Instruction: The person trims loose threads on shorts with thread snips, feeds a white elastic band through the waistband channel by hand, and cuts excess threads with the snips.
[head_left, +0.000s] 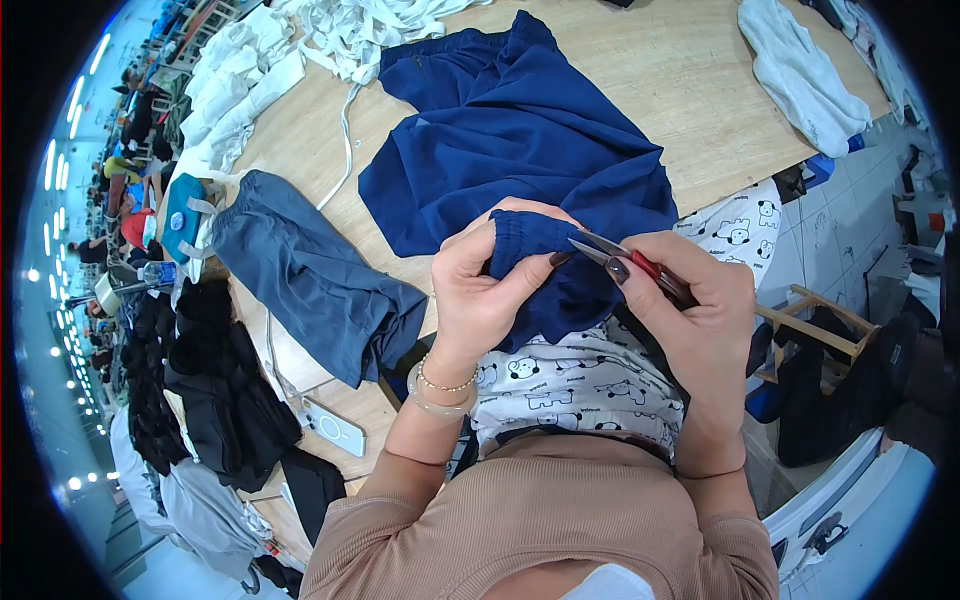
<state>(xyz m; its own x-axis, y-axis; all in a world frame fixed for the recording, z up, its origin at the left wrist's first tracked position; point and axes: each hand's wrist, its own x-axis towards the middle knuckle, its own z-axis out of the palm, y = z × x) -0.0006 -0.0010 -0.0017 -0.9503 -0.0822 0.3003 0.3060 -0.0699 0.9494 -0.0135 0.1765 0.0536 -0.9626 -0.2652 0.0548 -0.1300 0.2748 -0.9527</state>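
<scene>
My left hand pinches the gathered elastic waistband of a navy blue garment, which hangs down over my lap. Red-handled thread snips are in my right hand, their pointed blades touching or very near the waistband beside my left thumb. Whether a thread lies between the blades is too small to tell. Just beyond my hands, navy blue shorts lie spread and wrinkled on the wooden table.
Grey-blue shorts lie to the left, near a white phone and black garments. White fabric strips are heaped at the back. A white cloth sits at the right edge, with a wooden stool below.
</scene>
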